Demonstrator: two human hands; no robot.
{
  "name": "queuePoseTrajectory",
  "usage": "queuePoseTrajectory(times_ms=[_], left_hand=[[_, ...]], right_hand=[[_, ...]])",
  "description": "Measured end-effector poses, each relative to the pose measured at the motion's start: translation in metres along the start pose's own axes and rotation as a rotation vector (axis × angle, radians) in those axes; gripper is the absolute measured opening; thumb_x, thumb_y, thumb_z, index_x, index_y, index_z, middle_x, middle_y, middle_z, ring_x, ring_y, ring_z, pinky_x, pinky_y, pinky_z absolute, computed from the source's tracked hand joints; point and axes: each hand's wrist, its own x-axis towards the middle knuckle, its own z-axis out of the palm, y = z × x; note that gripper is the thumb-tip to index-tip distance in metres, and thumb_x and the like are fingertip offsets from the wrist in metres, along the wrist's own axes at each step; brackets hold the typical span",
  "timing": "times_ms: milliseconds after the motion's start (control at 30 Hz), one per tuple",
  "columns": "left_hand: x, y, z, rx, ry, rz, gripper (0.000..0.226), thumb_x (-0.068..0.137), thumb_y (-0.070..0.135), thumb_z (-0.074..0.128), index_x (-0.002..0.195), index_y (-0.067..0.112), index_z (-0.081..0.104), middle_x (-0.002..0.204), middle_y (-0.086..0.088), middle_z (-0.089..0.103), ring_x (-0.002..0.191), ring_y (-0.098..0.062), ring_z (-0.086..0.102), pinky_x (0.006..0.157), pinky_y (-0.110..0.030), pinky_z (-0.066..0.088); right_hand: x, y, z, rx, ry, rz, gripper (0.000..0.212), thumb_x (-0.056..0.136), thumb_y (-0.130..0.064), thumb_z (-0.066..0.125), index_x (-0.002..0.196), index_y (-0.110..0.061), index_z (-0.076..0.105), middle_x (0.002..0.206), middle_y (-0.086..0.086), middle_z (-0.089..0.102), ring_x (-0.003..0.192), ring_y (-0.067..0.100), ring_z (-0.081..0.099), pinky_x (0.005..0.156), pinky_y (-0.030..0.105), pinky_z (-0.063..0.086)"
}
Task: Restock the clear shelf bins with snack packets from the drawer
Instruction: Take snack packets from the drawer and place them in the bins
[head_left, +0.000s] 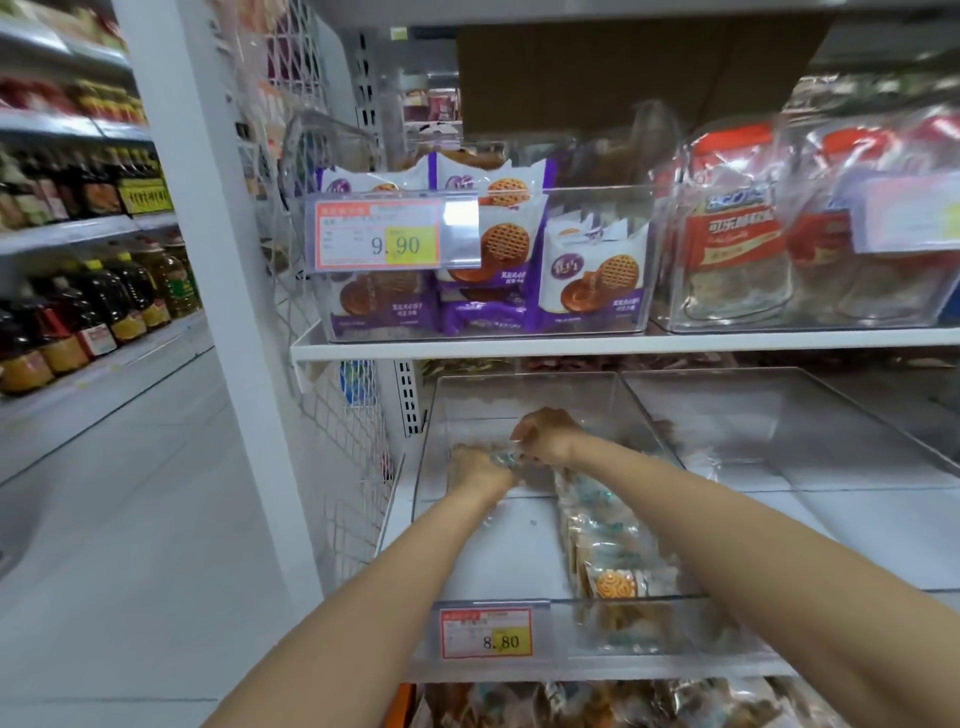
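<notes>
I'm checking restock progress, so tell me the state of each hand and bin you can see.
Left hand: gripping snack packets at the bin's rear.
Right hand: pinching the same packets.
8.80 bin: partly filled, one row along its right wall.
9.90 biscuit bin: well stocked.
Red-packet bin: full.

Reads as a grocery shop: a price tag (485, 632) marked 8.80 clipped to the bin front below the left hand (475, 470) and right hand (545, 434), and a second tag (376, 235) marked 9.90 on the bin (597, 200) one shelf above them. Stacked in that upper bin, many purple biscuit packets (592, 270), all alike. Far left of the hands, across a pale aisle floor, white shelves lined with rows of labelled bottles (130, 301).
</notes>
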Motion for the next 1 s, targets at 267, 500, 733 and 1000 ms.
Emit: queuePoseTrajectory(times_ms=[267, 500, 733, 1000], left_hand=[[0.058, -0.009, 0.016, -0.048, -0.047, -0.127, 0.052, 0.082, 0.016, 0.072, 0.12, 0.005, 0.038, 0.112, -0.015, 0.055, 0.08, -0.024, 0.055, 0.053, -0.032, 0.046], [0.093, -0.006, 0.037, -0.001, 0.028, -0.089, 0.06, 0.08, 0.026, 0.073, 0.127, -0.003, 0.046, 0.116, -0.024, 0.061, 0.064, -0.024, 0.06, 0.034, -0.022, 0.043], [0.088, -0.002, 0.039, 0.144, 0.173, -0.132, 0.07, 0.086, 0.043, 0.063, 0.134, 0.003, 0.032, 0.125, -0.015, 0.054, 0.076, -0.021, 0.061, 0.053, -0.03, 0.049], [0.093, 0.007, 0.042, 0.082, 0.078, -0.104, 0.079, 0.086, 0.057, 0.055, 0.137, 0.003, 0.028, 0.106, -0.01, 0.057, 0.064, -0.017, 0.056, 0.07, -0.034, 0.056]], right_hand=[[-0.049, 0.008, -0.054, -0.226, 0.038, -0.238, 0.038, 0.094, -0.025, 0.055, 0.129, -0.013, 0.053, 0.138, 0.005, 0.05, 0.126, 0.02, 0.046, 0.098, 0.02, 0.032], [-0.139, 0.049, -0.071, -0.277, 0.155, -0.414, 0.021, 0.091, -0.023, 0.056, 0.11, -0.024, 0.065, 0.111, -0.007, 0.061, 0.1, 0.015, 0.059, 0.091, 0.031, 0.043], [-0.148, 0.055, -0.054, -0.43, 0.129, -0.482, 0.03, 0.097, -0.031, 0.043, 0.124, -0.032, 0.055, 0.128, -0.015, 0.051, 0.116, 0.009, 0.049, 0.088, 0.017, 0.026], [-0.142, 0.06, -0.046, -0.486, 0.114, -0.486, 0.029, 0.096, -0.035, 0.042, 0.122, -0.036, 0.055, 0.129, -0.021, 0.051, 0.112, 0.006, 0.051, 0.081, 0.015, 0.016]])
